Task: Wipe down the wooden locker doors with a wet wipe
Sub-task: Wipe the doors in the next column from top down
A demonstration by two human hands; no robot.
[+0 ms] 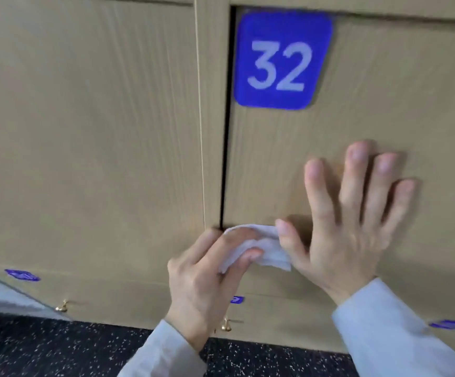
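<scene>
**Wipe at the door edge, flat hand on door 32**

Far on the left I see a plain wooden locker door (85, 131). Low down under it there is a small blue label (22, 275) and a little gold knob (62, 306). The dark speckled floor (44, 349) runs along the bottom.

Next comes a thin upright wooden post (211, 104), and a dark gap (225, 159) between it and the next door.

My left hand (204, 278) is near the bottom of that gap. Its fingers are curled around the white wet wipe (261, 248) and grip it. The wipe is bunched up and sits against the left edge of door 32 (384, 91). The sleeve on this arm is light in color. A second gold knob (226, 326) shows just below this hand.

Up high on door 32 is a blue sign with the number 32 (282, 59).

My right hand (343, 227) lies flat on door 32, fingers straight and spread, holding nothing. Its thumb (289, 238) touches the wipe. Another blue label (449, 324) is low on the far right.
</scene>
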